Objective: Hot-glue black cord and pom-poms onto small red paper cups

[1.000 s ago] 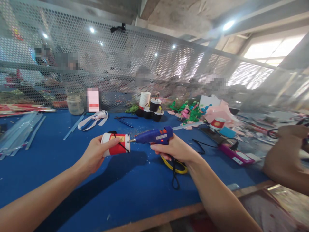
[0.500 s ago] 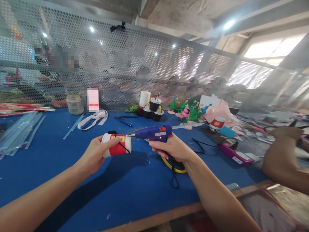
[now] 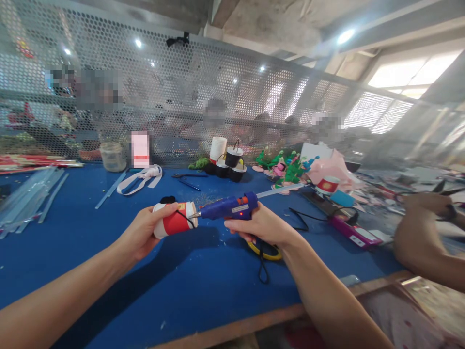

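My left hand [image 3: 145, 230] is closed around a red and white paper cup [image 3: 178, 224] lying on its side in the air, its rim turned right. A black cord runs slantwise across the cup, and my thumb presses near it. My right hand [image 3: 259, 224] grips a blue hot glue gun [image 3: 228, 207] with a small red light lit on it. The gun's metal nozzle touches or nearly touches the cup by its rim; which one I cannot tell. From the gun's back end sticks a long clear glue stick [image 3: 279, 190].
Scissors with a yellow handle [image 3: 267, 252] lie under my right hand. Beyond stand black cups [image 3: 232, 157], a white cup stack [image 3: 218, 148] and green craft figures [image 3: 292, 169]. Glue sticks [image 3: 31, 201] lie left. At right are a purple power strip [image 3: 354, 232] and another person's arm [image 3: 421, 232].
The glue gun's nozzle has dipped slightly along the cup's rim, and the cup has turned a little in my left hand. The other person's hand at right has shifted slightly.
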`<state>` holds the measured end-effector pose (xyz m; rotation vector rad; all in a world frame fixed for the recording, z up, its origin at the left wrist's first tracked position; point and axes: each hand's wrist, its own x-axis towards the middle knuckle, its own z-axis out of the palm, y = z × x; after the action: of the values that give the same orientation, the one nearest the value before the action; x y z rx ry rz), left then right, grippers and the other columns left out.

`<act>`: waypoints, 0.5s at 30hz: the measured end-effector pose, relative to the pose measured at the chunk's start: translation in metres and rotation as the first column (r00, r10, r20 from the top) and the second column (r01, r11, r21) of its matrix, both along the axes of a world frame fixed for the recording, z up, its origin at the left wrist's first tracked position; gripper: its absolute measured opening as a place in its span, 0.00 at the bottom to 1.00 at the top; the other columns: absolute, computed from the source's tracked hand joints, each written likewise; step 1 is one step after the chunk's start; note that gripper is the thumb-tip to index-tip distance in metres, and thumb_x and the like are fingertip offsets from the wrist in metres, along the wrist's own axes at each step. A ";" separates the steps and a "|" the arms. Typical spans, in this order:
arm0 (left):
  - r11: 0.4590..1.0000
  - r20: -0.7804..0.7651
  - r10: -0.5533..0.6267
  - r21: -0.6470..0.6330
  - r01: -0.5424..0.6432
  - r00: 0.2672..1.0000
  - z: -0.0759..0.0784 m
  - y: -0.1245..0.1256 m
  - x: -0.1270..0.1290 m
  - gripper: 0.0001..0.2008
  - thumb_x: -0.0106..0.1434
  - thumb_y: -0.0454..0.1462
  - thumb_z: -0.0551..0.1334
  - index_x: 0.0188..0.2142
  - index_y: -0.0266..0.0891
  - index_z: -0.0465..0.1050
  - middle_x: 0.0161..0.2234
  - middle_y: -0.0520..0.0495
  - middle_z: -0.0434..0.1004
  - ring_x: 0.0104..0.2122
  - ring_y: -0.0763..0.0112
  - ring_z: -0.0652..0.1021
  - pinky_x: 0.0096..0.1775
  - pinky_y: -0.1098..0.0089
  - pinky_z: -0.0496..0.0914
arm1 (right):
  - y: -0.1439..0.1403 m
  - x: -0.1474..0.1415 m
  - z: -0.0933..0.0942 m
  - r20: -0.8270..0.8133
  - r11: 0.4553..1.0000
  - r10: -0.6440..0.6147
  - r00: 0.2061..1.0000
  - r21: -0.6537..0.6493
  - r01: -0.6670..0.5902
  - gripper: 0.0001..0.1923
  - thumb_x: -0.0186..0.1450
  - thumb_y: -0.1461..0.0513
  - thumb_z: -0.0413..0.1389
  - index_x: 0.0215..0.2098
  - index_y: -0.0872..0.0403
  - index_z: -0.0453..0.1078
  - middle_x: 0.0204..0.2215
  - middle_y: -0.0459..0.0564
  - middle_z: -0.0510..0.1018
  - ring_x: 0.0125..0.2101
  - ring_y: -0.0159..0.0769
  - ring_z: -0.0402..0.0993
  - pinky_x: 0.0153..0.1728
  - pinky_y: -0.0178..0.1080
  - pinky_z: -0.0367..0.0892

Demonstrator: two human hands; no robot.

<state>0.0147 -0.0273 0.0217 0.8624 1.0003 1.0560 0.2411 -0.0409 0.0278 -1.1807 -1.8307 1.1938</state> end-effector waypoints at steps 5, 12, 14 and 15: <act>1.000 0.023 -0.003 0.007 0.003 1.000 -0.003 0.002 -0.001 0.12 0.48 0.36 0.66 0.32 0.29 0.75 0.27 0.44 0.78 0.22 0.75 0.74 0.24 0.78 0.68 | 0.000 0.001 0.001 0.019 1.000 0.023 1.000 -0.008 -0.023 0.10 0.53 0.59 0.56 0.22 0.57 0.62 0.13 0.39 0.64 0.10 0.19 0.56 0.10 0.26 0.54; 1.000 0.029 -0.022 0.004 0.022 0.999 -0.005 0.005 -0.003 0.13 0.50 0.36 0.65 0.35 0.29 0.74 0.32 0.41 0.78 0.25 0.72 0.76 0.27 0.76 0.70 | -0.003 -0.001 0.005 0.038 1.000 -0.015 0.999 -0.022 0.016 0.10 0.53 0.60 0.56 0.21 0.57 0.62 0.13 0.39 0.65 0.10 0.20 0.56 0.10 0.26 0.53; 1.000 0.033 -0.026 0.006 0.026 0.999 -0.006 0.006 -0.004 0.13 0.50 0.36 0.65 0.35 0.29 0.74 0.32 0.41 0.78 0.26 0.72 0.76 0.27 0.76 0.70 | -0.003 0.000 0.006 0.046 1.000 -0.018 0.999 -0.024 0.019 0.10 0.53 0.59 0.56 0.21 0.57 0.62 0.12 0.39 0.64 0.10 0.20 0.55 0.10 0.27 0.53; 1.000 0.036 -0.027 0.007 0.027 0.999 -0.006 0.006 -0.004 0.14 0.50 0.36 0.65 0.35 0.29 0.74 0.32 0.41 0.78 0.25 0.72 0.76 0.27 0.77 0.70 | -0.003 0.000 0.006 0.047 1.000 -0.019 0.999 -0.024 0.020 0.10 0.52 0.59 0.56 0.21 0.57 0.62 0.12 0.39 0.64 0.10 0.20 0.55 0.10 0.27 0.53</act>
<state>0.0109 -0.0215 0.0158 0.8574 0.9529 1.0494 0.2413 -0.0442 0.0338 -1.2474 -1.8398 1.1893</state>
